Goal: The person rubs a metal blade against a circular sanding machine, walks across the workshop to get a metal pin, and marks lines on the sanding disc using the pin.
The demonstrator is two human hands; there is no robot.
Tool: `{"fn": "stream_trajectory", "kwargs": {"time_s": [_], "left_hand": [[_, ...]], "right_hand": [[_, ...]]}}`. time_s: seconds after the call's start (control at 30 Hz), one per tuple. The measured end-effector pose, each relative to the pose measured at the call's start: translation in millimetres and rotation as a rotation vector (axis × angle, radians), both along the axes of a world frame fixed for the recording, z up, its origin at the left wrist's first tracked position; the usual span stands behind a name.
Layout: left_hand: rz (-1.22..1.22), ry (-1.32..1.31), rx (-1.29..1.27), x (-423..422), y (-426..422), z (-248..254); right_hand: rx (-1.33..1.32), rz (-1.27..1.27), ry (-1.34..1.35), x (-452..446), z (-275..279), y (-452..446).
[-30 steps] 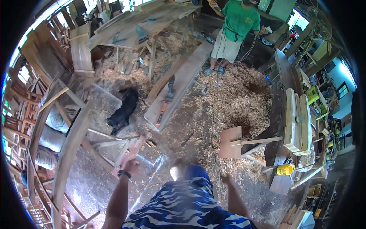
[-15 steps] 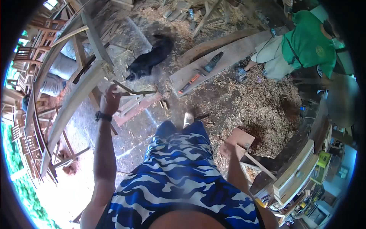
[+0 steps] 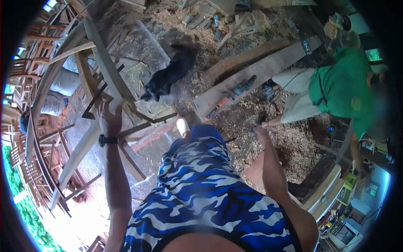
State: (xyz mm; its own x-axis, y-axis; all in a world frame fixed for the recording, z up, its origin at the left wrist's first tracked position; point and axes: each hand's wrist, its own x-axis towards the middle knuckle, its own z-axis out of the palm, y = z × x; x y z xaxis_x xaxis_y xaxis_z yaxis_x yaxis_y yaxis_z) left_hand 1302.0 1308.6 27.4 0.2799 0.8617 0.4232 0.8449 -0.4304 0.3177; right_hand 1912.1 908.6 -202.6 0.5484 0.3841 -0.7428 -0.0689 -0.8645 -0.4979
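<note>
My left hand, with a dark watch on its wrist, is raised at the wooden frame on the left. Its fingers are apart and nothing shows in them. Right by it are the frame's thick beam and a large curved timber; whether the fingers touch the wood is unclear. My right hand hangs over the shavings, small and blurred, its fingers hard to make out. Beneath that forearm, a flat reddish board is partly hidden.
A black dog stands ahead. On a long plank lie an orange-and-black tool and a dark power tool. At right, a person in a green shirt bends forward. Wood shavings cover the floor.
My body has shifted forward and a foot shows farther left. The left hand has moved left along the frame. My right hand has swung forward, away from the reddish board.
</note>
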Motion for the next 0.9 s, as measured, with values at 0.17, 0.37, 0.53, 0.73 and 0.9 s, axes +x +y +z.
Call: {"fn": "stream_trajectory", "kwargs": {"time_s": [0.17, 0.37, 0.53, 0.73, 0.9], "left_hand": [[0.025, 0.002, -0.180, -17.2, 26.1, -35.3], [0.128, 0.068, -0.187, 0.7, 37.8, -29.1], [0.190, 0.092, -0.194, 10.5, 41.9, -13.3], [0.268, 0.135, -0.383, 26.0, 49.5, 7.2], [0.367, 0.370, -0.588, 34.2, 84.9, 22.6]], "right_hand": [[0.102, 0.701, 0.176, -54.1, -21.0, 26.2], [0.305, 0.720, -0.119, -30.1, 48.7, 158.0], [0.081, 0.775, -0.516, -20.5, 154.4, 304.8], [0.215, 0.761, -0.601, 12.7, 175.2, 430.3], [0.318, 0.690, -0.664, 63.5, 182.6, 531.9]]}}
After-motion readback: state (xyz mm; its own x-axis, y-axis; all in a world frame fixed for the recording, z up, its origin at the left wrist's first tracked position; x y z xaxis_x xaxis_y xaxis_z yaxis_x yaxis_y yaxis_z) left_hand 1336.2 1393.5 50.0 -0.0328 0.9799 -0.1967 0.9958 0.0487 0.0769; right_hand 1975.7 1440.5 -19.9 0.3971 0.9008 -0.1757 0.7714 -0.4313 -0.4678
